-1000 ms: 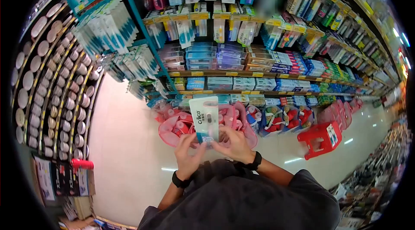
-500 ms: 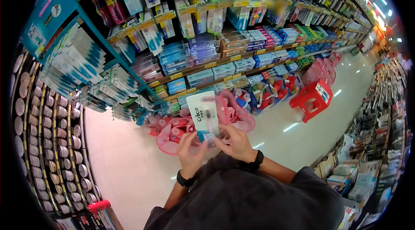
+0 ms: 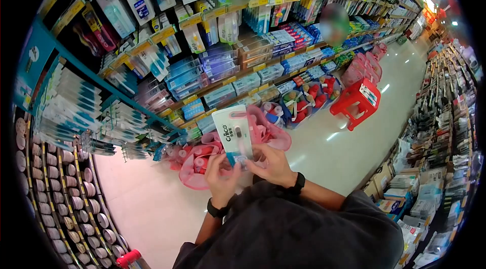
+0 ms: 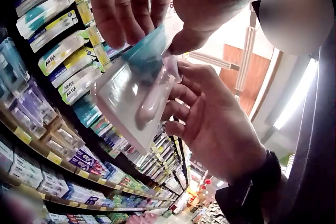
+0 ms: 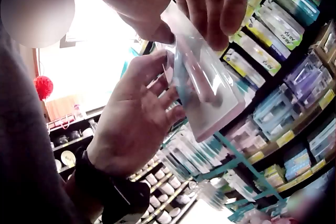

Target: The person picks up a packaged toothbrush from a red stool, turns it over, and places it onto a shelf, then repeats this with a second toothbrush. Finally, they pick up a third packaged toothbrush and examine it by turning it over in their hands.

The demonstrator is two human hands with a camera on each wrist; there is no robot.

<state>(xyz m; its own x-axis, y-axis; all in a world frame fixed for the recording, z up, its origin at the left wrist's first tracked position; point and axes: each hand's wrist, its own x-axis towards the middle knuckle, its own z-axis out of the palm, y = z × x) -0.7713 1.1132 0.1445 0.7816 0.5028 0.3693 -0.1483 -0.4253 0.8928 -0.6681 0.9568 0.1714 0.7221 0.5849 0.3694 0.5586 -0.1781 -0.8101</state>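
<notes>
Slightly more aslant: glossy plastic pack [image 3: 232, 136]

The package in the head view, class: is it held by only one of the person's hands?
No: the left hand and the right hand both hold the package near its lower, teal end.

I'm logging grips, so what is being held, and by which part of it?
A blister package, held at its teal end by both the left hand and the right hand.
</notes>
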